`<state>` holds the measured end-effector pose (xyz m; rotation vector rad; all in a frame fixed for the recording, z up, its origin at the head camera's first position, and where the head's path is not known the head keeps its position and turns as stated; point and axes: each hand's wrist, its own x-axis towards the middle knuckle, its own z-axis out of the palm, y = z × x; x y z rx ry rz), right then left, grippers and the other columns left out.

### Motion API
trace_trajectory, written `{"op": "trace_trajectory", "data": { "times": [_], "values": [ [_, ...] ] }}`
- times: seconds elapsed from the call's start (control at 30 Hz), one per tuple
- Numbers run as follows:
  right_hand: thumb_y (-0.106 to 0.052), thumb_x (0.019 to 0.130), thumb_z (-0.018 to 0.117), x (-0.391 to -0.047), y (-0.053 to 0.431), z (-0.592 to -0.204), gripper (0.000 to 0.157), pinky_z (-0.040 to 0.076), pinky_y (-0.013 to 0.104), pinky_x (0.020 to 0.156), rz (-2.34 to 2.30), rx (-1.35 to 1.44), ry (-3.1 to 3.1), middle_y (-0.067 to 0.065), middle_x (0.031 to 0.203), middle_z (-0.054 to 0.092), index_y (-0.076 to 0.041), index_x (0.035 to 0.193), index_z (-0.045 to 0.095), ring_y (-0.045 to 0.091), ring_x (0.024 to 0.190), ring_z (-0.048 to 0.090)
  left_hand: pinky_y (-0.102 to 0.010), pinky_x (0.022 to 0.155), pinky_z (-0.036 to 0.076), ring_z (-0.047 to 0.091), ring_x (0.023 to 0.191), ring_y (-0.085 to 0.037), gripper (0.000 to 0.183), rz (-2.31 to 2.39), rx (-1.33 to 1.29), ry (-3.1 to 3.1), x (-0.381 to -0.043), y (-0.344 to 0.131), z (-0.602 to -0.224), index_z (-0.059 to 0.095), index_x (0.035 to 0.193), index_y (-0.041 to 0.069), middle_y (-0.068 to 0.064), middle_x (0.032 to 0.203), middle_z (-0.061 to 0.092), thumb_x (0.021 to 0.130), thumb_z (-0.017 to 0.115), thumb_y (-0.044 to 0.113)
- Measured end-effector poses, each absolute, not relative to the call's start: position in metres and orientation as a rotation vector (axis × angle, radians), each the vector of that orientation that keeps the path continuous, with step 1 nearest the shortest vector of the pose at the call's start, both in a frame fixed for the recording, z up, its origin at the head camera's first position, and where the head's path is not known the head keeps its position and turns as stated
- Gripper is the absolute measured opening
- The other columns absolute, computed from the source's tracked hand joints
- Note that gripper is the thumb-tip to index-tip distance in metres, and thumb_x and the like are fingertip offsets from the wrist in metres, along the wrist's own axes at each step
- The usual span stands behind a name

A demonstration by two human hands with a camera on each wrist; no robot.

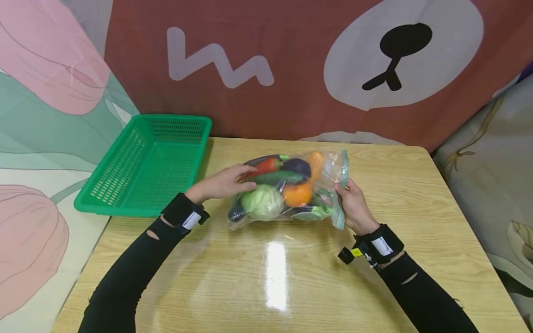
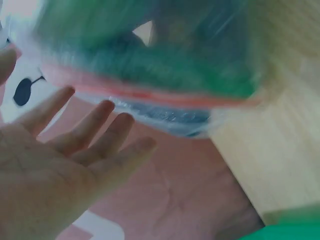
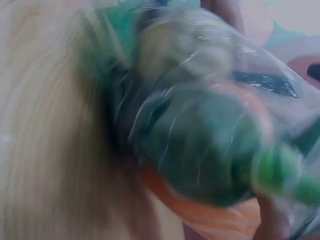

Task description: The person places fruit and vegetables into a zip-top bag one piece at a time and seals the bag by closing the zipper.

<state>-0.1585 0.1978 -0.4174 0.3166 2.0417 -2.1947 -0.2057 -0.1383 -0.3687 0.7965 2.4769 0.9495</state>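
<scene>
A clear plastic zip bag (image 1: 280, 188) holds several vegetables and fruits, among them a pale green cabbage (image 1: 262, 203), a red chili pepper (image 1: 266, 166), a dark eggplant (image 1: 296, 167) and an orange fruit (image 1: 297, 194). My right hand (image 1: 354, 206) pinches the bag's right end by its blue-green zip strip (image 1: 339, 215). At the opposite end my left hand (image 1: 222, 182) reaches to the bag with its fingers extended. The left wrist view shows that hand (image 2: 75, 155) with straight, spread fingers beside the bag. Motion blurs the bag (image 3: 195, 145) in the right wrist view.
A green plastic basket (image 1: 166, 166) with slotted walls stands at the table's back left; no contents show in it. The wooden table (image 1: 233, 277) runs back to a brown cloth (image 1: 287, 111) with a printed animal face. Patterned cloth hangs at both sides.
</scene>
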Motion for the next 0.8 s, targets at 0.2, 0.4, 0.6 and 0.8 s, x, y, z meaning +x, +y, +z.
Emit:
{"op": "trace_trajectory", "data": {
  "times": [0.2, 0.4, 0.6, 0.8],
  "values": [
    [-0.012, 0.102, 0.037, -0.153, 0.227, -0.431, 0.043, 0.046, 0.026, 0.081, -1.834, 0.225, 2.261, 0.022, 0.130, 0.043, 0.006, 0.141, 0.032, 0.019, 0.104, 0.051, -0.044, 0.104, 0.032, 0.031, 0.135, -0.028, 0.061, 0.864, 0.852, 2.428, -0.191, -0.127, -0.383, 0.042, 0.141, 0.011, -0.011, 0.143, 0.038, 0.091, 0.063, 0.039],
    [-0.013, 0.099, 0.043, -0.148, 0.243, -0.433, 0.042, 0.050, 0.031, 0.073, -1.526, 0.173, 2.436, 0.028, 0.118, 0.051, 0.013, 0.132, 0.040, 0.023, 0.093, 0.056, -0.047, 0.104, 0.032, 0.031, 0.134, -0.031, 0.060, 0.842, 0.878, 2.518, -0.180, -0.118, -0.388, 0.045, 0.138, 0.013, -0.015, 0.143, 0.037, 0.088, 0.065, 0.039],
    [-0.013, 0.097, 0.044, -0.146, 0.248, -0.435, 0.040, 0.051, 0.032, 0.073, -1.438, 0.186, 2.473, 0.030, 0.119, 0.051, 0.015, 0.126, 0.043, 0.026, 0.093, 0.057, -0.048, 0.103, 0.032, 0.029, 0.135, -0.030, 0.058, 0.868, 0.820, 2.567, -0.175, -0.116, -0.396, 0.045, 0.139, 0.015, -0.016, 0.145, 0.033, 0.090, 0.061, 0.044],
    [-0.021, 0.100, 0.038, -0.147, 0.252, -0.435, 0.048, 0.051, 0.036, 0.074, -1.405, 0.218, 2.450, 0.030, 0.120, 0.048, 0.014, 0.132, 0.035, 0.032, 0.099, 0.055, -0.050, 0.103, 0.033, 0.031, 0.134, -0.032, 0.062, 0.943, 0.802, 2.581, -0.173, -0.120, -0.399, 0.041, 0.142, 0.013, -0.016, 0.146, 0.031, 0.093, 0.052, 0.050]
  ]
}}
